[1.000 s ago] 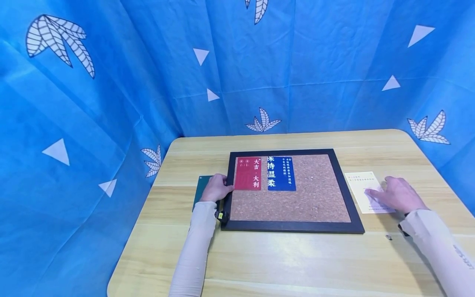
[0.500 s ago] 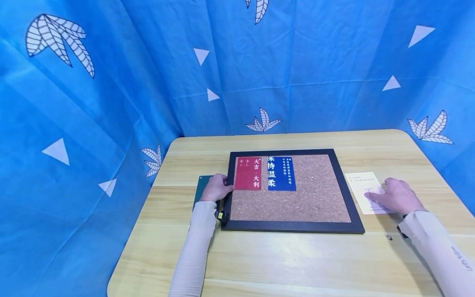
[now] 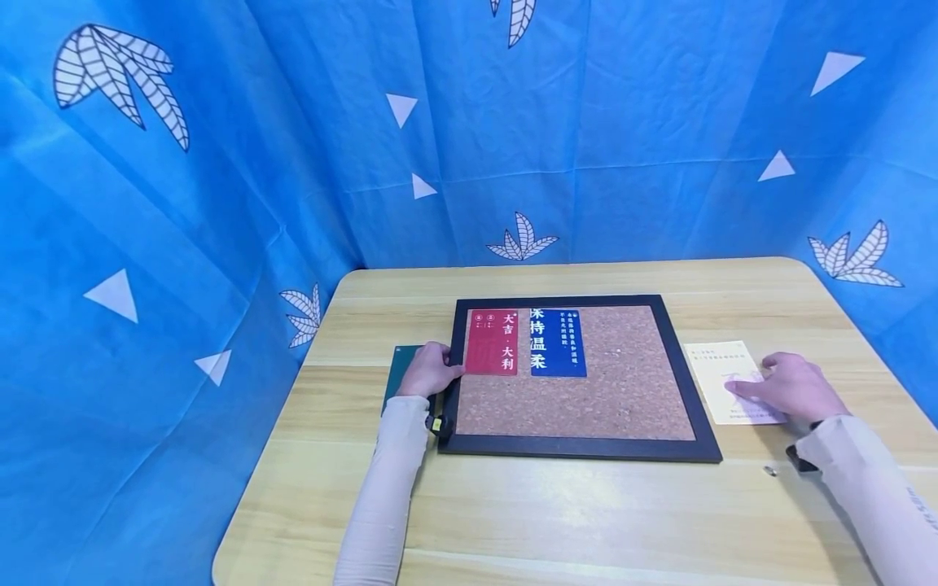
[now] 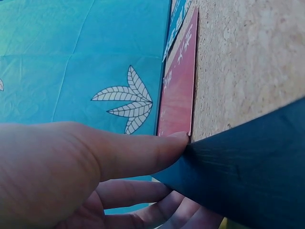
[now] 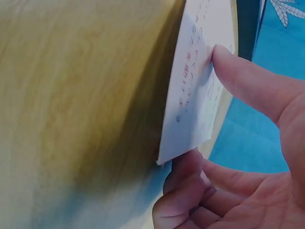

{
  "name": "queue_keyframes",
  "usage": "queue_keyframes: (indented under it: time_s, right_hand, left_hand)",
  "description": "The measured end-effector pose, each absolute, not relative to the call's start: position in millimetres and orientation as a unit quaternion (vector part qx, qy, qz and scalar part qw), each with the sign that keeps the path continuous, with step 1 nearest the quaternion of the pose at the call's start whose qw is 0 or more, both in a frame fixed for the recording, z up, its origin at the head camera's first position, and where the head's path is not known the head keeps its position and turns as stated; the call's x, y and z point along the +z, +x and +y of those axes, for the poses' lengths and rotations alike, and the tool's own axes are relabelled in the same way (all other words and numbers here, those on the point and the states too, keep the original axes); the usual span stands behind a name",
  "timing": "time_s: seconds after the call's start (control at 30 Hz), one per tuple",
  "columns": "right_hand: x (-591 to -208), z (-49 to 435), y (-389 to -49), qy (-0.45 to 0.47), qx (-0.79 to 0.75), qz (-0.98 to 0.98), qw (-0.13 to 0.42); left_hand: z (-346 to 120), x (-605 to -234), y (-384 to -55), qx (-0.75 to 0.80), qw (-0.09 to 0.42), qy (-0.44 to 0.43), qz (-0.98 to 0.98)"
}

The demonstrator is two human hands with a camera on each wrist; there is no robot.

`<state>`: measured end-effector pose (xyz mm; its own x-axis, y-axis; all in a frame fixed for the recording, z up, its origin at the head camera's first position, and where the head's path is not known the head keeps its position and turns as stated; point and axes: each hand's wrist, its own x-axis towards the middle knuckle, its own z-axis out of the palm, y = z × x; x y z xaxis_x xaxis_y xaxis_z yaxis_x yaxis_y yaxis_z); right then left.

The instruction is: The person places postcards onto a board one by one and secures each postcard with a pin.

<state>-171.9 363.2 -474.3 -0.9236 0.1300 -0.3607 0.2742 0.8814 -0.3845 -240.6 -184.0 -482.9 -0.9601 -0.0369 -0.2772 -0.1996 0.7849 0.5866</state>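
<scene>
A black-framed cork board (image 3: pixel 637 391) lies on the table, with a red card (image 3: pixel 489 346) and a blue card (image 3: pixel 563 346) side by side on its cork. My left hand (image 3: pixel 432 370) grips the board's left edge. In the left wrist view its thumb (image 4: pixel 143 150) lies over the frame beside the red card, and the fingers are below. To the board's right, my right hand (image 3: pixel 799 389) holds a pale yellow card (image 3: pixel 721 366). The right wrist view has the thumb on that card's printed face, with curled fingers at its edge, partly hidden.
A dark green card (image 3: pixel 399 366) lies under or beside my left wrist, partly covered. A small shiny object (image 3: pixel 769 470) sits on the wooden table (image 3: pixel 586 521) near my right wrist. Blue patterned cloth (image 3: pixel 498 138) hangs behind and to the left.
The head view has shifted very slightly. Both hands stay at the same places, with the left on the frame and the right on the yellow card.
</scene>
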Motion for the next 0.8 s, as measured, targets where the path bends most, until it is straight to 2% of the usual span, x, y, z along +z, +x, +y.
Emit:
queue_keyframes:
  time_s: [0.4,0.63,0.8]
  right_hand:
    - [-479.5,392.3,-172.1,0.079,-0.303,0.932,0.184]
    - [-483.7,403.7,-172.1,0.097,-0.435,0.864,0.236]
    - [-486.7,408.0,-170.5,0.098,-0.504,0.821,0.247]
  left_hand:
    - [-181.9,-483.2,-239.2,0.328,0.132,-0.079,0.932]
    - [-181.2,-482.6,-238.9,0.326,0.130,-0.080,0.933]
    - [-181.2,-482.8,-239.2,0.325,0.135,-0.079,0.933]
